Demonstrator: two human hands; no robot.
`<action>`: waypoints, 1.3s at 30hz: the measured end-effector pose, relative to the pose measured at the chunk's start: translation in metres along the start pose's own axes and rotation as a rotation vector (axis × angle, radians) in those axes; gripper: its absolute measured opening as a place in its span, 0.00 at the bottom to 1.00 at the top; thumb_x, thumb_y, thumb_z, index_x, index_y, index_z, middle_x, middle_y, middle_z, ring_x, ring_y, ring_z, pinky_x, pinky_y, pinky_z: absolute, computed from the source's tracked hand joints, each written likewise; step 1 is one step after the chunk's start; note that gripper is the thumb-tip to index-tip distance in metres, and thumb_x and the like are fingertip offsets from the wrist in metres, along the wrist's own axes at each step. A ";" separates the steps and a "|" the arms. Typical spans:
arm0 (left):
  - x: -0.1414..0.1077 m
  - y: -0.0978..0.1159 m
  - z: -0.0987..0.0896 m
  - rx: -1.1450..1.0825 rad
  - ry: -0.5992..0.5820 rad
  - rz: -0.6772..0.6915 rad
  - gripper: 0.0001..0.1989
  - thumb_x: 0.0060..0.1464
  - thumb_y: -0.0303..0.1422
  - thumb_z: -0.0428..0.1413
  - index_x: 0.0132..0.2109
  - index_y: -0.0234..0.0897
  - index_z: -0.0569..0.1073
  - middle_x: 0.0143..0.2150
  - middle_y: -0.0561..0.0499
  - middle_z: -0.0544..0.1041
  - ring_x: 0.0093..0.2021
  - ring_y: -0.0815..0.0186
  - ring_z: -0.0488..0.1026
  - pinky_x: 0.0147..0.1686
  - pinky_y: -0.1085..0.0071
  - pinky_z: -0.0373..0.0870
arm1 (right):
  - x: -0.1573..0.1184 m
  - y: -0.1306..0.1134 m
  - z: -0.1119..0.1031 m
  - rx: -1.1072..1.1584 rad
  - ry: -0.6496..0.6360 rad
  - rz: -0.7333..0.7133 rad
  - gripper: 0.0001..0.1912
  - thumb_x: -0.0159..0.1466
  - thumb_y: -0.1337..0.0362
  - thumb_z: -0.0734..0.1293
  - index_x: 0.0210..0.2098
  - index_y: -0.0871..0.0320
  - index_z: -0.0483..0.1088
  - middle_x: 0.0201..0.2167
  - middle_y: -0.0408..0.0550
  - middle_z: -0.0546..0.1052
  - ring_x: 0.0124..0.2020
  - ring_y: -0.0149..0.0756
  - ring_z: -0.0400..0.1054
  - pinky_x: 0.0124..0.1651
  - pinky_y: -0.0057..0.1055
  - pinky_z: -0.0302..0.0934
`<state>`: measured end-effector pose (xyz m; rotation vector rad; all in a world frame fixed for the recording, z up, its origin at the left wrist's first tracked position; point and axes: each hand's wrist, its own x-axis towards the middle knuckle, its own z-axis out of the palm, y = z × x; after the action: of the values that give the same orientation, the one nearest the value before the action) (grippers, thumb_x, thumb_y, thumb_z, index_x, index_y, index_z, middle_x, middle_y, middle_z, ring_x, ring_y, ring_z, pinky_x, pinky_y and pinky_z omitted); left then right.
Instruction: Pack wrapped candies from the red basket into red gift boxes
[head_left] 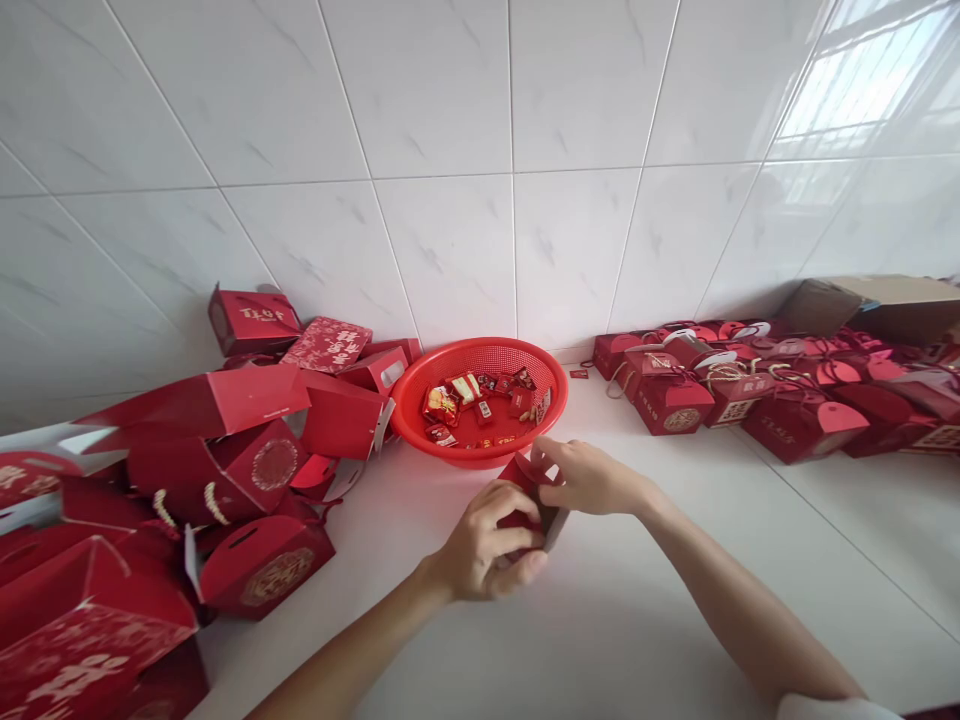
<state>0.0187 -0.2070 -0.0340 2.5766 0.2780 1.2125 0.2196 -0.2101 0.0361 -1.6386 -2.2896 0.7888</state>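
Observation:
A small red gift box (519,472) is between my two hands, just in front of the red plastic basket (480,452). My left hand (491,540) wraps its fingers around the box's near left side. On the far right side, my right hand (589,475) pinches the upper edge, where a flap seems to stand up. Much of the box is covered by my fingers, so its inside cannot be made out. Small wrapped sweets and snack packets (484,410) lie in the basket.
Red boxes (262,470), some open, are heaped at the left. Rows of closed red boxes (667,395) with cord handles stand at the right, with a brown cardboard box (892,295) behind. A small red packet (579,374) lies near the tiled wall (442,250).

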 end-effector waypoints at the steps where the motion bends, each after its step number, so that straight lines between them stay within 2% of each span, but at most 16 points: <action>1: 0.001 0.001 -0.002 -0.017 -0.020 -0.077 0.17 0.66 0.37 0.52 0.30 0.37 0.77 0.38 0.46 0.76 0.39 0.63 0.71 0.44 0.63 0.71 | 0.000 0.004 -0.002 0.029 -0.003 -0.011 0.07 0.61 0.67 0.64 0.39 0.54 0.62 0.38 0.47 0.79 0.34 0.37 0.71 0.34 0.30 0.56; 5: 0.009 0.008 -0.012 -0.067 -0.113 -0.328 0.18 0.66 0.39 0.53 0.28 0.37 0.74 0.44 0.47 0.79 0.46 0.61 0.74 0.50 0.64 0.69 | 0.002 0.017 -0.007 0.081 -0.013 -0.039 0.09 0.63 0.72 0.59 0.42 0.55 0.61 0.41 0.50 0.79 0.35 0.36 0.71 0.35 0.29 0.59; 9: 0.018 0.010 -0.020 -0.099 -0.208 -0.412 0.13 0.69 0.33 0.47 0.44 0.38 0.77 0.47 0.48 0.80 0.50 0.61 0.74 0.54 0.64 0.67 | 0.000 0.021 -0.011 0.132 -0.061 -0.192 0.16 0.61 0.77 0.58 0.46 0.54 0.58 0.52 0.52 0.76 0.44 0.35 0.72 0.42 0.30 0.62; 11: 0.022 0.010 -0.022 -0.091 -0.262 -0.403 0.15 0.69 0.31 0.46 0.52 0.38 0.76 0.52 0.48 0.81 0.54 0.60 0.73 0.57 0.62 0.65 | -0.001 0.020 -0.012 0.104 -0.086 -0.248 0.17 0.60 0.79 0.56 0.45 0.54 0.59 0.49 0.49 0.77 0.40 0.34 0.71 0.41 0.30 0.61; 13: 0.024 0.011 -0.021 -0.081 -0.317 -0.393 0.15 0.69 0.32 0.46 0.54 0.39 0.76 0.54 0.48 0.80 0.57 0.59 0.71 0.60 0.60 0.62 | -0.003 0.019 -0.012 0.070 -0.100 -0.272 0.18 0.59 0.80 0.56 0.43 0.54 0.60 0.40 0.46 0.77 0.35 0.33 0.69 0.38 0.29 0.59; 17: 0.023 0.011 -0.014 -0.102 -0.294 -0.405 0.15 0.69 0.35 0.47 0.41 0.39 0.78 0.39 0.49 0.82 0.49 0.58 0.72 0.55 0.59 0.63 | -0.001 0.018 -0.012 0.055 -0.037 -0.298 0.18 0.57 0.82 0.55 0.39 0.55 0.64 0.32 0.43 0.75 0.30 0.32 0.65 0.35 0.28 0.57; 20: 0.020 0.009 -0.012 -0.109 -0.184 -0.391 0.17 0.67 0.36 0.49 0.29 0.38 0.72 0.29 0.50 0.75 0.40 0.61 0.70 0.49 0.61 0.66 | 0.001 0.021 -0.010 0.047 0.002 -0.335 0.18 0.58 0.82 0.55 0.37 0.56 0.67 0.34 0.44 0.77 0.31 0.32 0.67 0.35 0.28 0.58; 22: 0.019 0.007 -0.019 -0.118 -0.155 -0.377 0.17 0.64 0.35 0.52 0.25 0.39 0.67 0.25 0.52 0.71 0.36 0.63 0.69 0.46 0.63 0.66 | 0.002 0.022 -0.009 0.038 0.006 -0.328 0.18 0.60 0.81 0.56 0.38 0.56 0.70 0.36 0.45 0.79 0.32 0.33 0.69 0.36 0.29 0.59; 24: 0.022 0.008 -0.031 -0.154 -0.247 -0.370 0.16 0.59 0.31 0.55 0.23 0.39 0.63 0.23 0.54 0.70 0.34 0.64 0.69 0.44 0.64 0.66 | 0.002 0.023 -0.009 0.039 -0.025 -0.301 0.17 0.62 0.79 0.58 0.42 0.56 0.72 0.37 0.46 0.80 0.34 0.34 0.71 0.37 0.30 0.61; 26: 0.026 0.011 -0.046 -0.199 -0.446 -0.370 0.12 0.53 0.28 0.58 0.24 0.39 0.65 0.26 0.54 0.73 0.36 0.64 0.70 0.45 0.66 0.67 | 0.001 0.022 -0.009 0.055 -0.068 -0.273 0.15 0.64 0.75 0.61 0.46 0.56 0.72 0.41 0.48 0.81 0.37 0.35 0.74 0.38 0.30 0.63; 28: 0.031 0.017 -0.058 -0.211 -0.628 -0.366 0.08 0.48 0.25 0.61 0.27 0.39 0.70 0.36 0.54 0.79 0.45 0.62 0.73 0.50 0.66 0.67 | -0.001 0.019 -0.010 0.079 -0.100 -0.257 0.12 0.66 0.69 0.64 0.49 0.56 0.70 0.44 0.49 0.80 0.38 0.36 0.75 0.38 0.30 0.64; 30: 0.034 0.024 -0.066 -0.175 -0.716 -0.355 0.07 0.48 0.24 0.62 0.34 0.41 0.75 0.46 0.54 0.81 0.55 0.59 0.71 0.58 0.64 0.65 | -0.003 0.016 -0.011 0.102 -0.111 -0.239 0.12 0.69 0.60 0.63 0.50 0.56 0.69 0.45 0.51 0.80 0.39 0.38 0.75 0.39 0.31 0.64; 32: 0.034 0.032 -0.070 -0.096 -0.721 -0.343 0.10 0.49 0.26 0.62 0.40 0.43 0.77 0.53 0.53 0.80 0.61 0.57 0.69 0.65 0.59 0.59 | -0.004 0.015 -0.012 0.118 -0.129 -0.212 0.18 0.70 0.51 0.62 0.52 0.56 0.68 0.44 0.52 0.80 0.40 0.40 0.76 0.40 0.33 0.65; 35: 0.031 0.041 -0.072 0.057 -0.695 -0.329 0.10 0.52 0.30 0.63 0.43 0.44 0.78 0.55 0.50 0.78 0.63 0.54 0.70 0.70 0.52 0.53 | -0.003 0.017 -0.014 0.134 -0.183 -0.163 0.28 0.66 0.41 0.64 0.54 0.56 0.66 0.44 0.53 0.79 0.44 0.44 0.76 0.43 0.35 0.66; 37: 0.030 0.044 -0.074 0.166 -0.687 -0.341 0.11 0.51 0.33 0.64 0.44 0.44 0.78 0.57 0.47 0.77 0.64 0.50 0.68 0.69 0.49 0.53 | -0.003 0.020 -0.014 0.137 -0.222 -0.143 0.32 0.63 0.38 0.66 0.55 0.55 0.66 0.44 0.53 0.79 0.48 0.46 0.75 0.44 0.35 0.66; 39: 0.028 0.044 -0.078 0.262 -0.668 -0.384 0.16 0.51 0.37 0.66 0.48 0.44 0.78 0.61 0.44 0.74 0.67 0.46 0.64 0.67 0.46 0.56 | -0.004 0.023 -0.015 0.121 -0.252 -0.129 0.36 0.59 0.37 0.70 0.57 0.55 0.66 0.46 0.54 0.78 0.51 0.48 0.73 0.45 0.35 0.66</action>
<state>-0.0219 -0.2275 0.0486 2.7837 0.7662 0.1673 0.2463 -0.2042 0.0365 -1.3928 -2.4280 1.1348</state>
